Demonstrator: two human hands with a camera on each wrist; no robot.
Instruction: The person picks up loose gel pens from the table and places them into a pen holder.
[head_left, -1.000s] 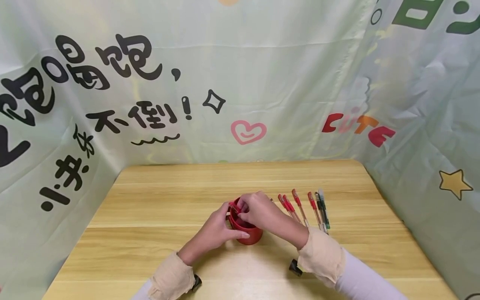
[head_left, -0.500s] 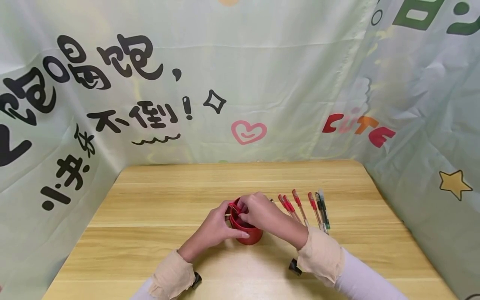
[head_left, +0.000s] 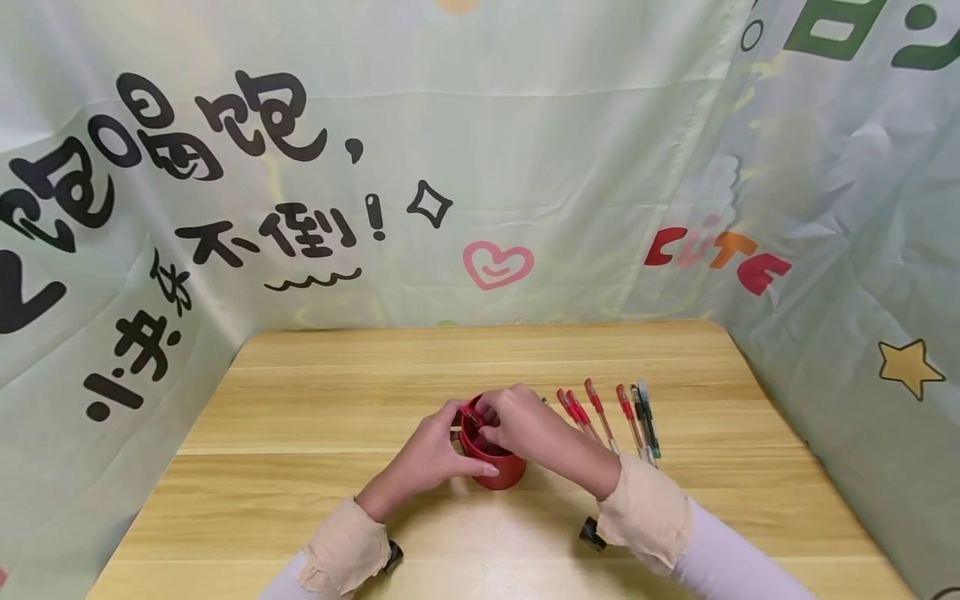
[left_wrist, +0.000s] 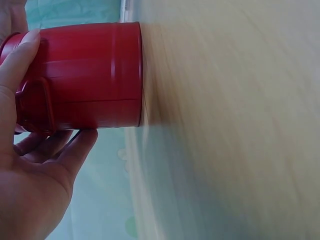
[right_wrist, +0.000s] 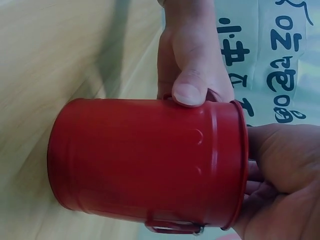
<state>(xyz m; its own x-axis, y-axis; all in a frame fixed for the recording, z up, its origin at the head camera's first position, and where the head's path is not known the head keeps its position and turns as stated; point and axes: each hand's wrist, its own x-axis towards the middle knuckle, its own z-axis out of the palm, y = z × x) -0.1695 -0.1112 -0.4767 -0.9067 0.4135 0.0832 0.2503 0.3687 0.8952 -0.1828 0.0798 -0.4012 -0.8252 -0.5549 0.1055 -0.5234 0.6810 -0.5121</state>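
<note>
A small red metal bucket (head_left: 501, 472) with side loops stands upright on the wooden table. My left hand (head_left: 438, 454) grips it from the left, thumb on the near wall by the rim and fingers round the far side. My right hand (head_left: 517, 421) reaches into its mouth from above, thumb and fingertips inside the rim. They pinch what looks like a red pen (head_left: 471, 415), slanted at the left rim beside my left fingers; most of it is hidden. In the right wrist view the bucket (right_wrist: 145, 165) covers my right fingertips.
Several red-capped pens (head_left: 595, 404) lie to the right of the bucket, partly behind my right forearm. Beside them are dark pens (head_left: 647, 417). Printed cloth (head_left: 570, 167) hangs behind the wooden table (head_left: 315, 392) and along both sides.
Almost nothing moves. The red piece at the left rim shifts slightly with my right fingertips, while the bucket and my left hand stay in place.
</note>
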